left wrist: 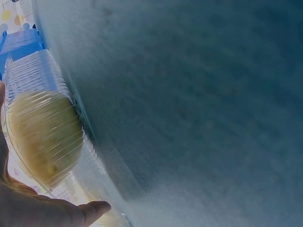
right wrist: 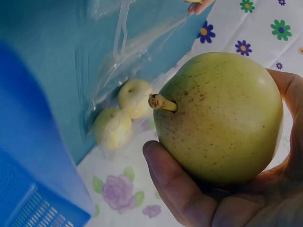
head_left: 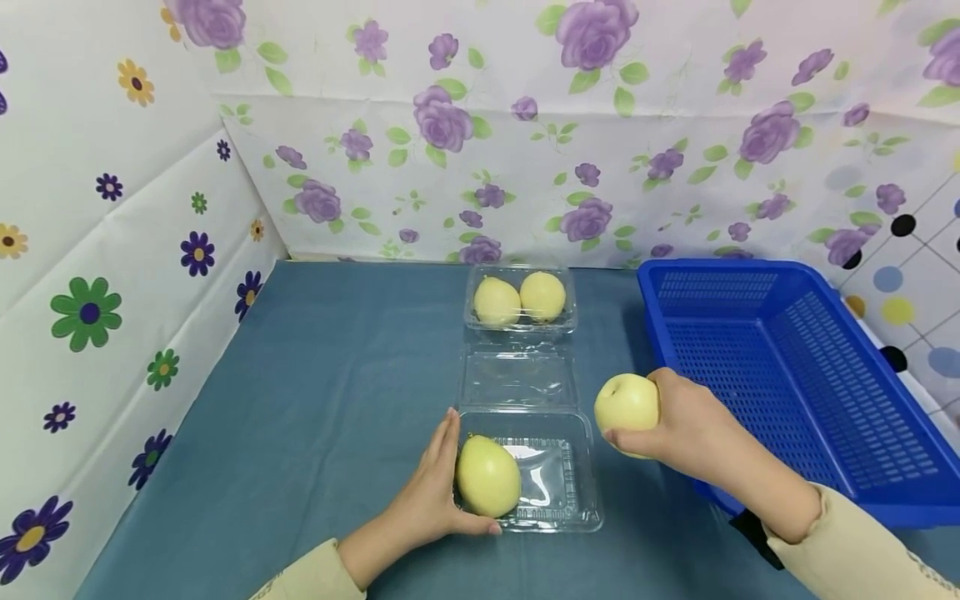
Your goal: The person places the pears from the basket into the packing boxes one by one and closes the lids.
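A yellow-green pear point(head_left: 626, 403) is gripped in the right hand point(head_left: 693, 429), fingers and thumb curled round it, and held above the blue cloth-covered table point(head_left: 315, 400), between the open clamshell box point(head_left: 551, 492) and the blue basket point(head_left: 795, 375). In the right wrist view the stem point(right wrist: 162, 102) is seen pointing toward nine o'clock, away from the palm. The left hand point(head_left: 435, 492) is laid flat against the box's nine o'clock side, fingers straight, apparently to keep the light plastic from sliding. A second pear point(head_left: 487, 477) is seen lying in the left half of that tray, the right half being free. The hinged lid point(head_left: 517, 379) is folded back toward twelve o'clock. Beyond it, a closed box point(head_left: 521, 300) holding two pears is set near the flowered backdrop.
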`<state>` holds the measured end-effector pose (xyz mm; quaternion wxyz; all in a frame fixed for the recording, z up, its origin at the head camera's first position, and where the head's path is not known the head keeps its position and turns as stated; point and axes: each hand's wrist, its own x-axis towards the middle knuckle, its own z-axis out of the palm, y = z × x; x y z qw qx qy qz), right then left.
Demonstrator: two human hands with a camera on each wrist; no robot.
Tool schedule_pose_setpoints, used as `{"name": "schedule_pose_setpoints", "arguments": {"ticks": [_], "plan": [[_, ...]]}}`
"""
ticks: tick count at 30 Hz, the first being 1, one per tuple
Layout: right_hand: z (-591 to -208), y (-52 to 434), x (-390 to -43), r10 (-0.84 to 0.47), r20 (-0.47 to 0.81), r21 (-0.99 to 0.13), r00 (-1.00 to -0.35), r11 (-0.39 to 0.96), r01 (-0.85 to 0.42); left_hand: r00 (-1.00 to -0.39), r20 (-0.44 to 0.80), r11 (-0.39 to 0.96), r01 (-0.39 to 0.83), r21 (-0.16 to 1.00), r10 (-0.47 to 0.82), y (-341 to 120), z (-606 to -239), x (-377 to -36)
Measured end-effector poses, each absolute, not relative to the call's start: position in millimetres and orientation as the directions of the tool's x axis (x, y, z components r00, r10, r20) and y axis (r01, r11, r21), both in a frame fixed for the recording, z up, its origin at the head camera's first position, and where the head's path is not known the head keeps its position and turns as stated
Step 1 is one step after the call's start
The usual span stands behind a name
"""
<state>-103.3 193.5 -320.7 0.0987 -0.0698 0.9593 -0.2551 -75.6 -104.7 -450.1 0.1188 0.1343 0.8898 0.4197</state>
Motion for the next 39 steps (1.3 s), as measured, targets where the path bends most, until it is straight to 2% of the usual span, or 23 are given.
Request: {"name": "schedule_pose_setpoints", "arguments": {"ticks": [22, 39], "plan": [[-343, 171, -97, -0.145, -0.138, -0.57, -0.98, 0.821, -0.041, -0.937, -0.091, 0.6, 0.139, 0.788, 0.337, -104, -454, -74], [-367, 141, -100, -0.19, -0.061, -0.588, -0.98, 0.8, -0.118, -0.935, -0.114, 0.597, 0.118, 0.794, 0.336, -106, -454, -74]]}}
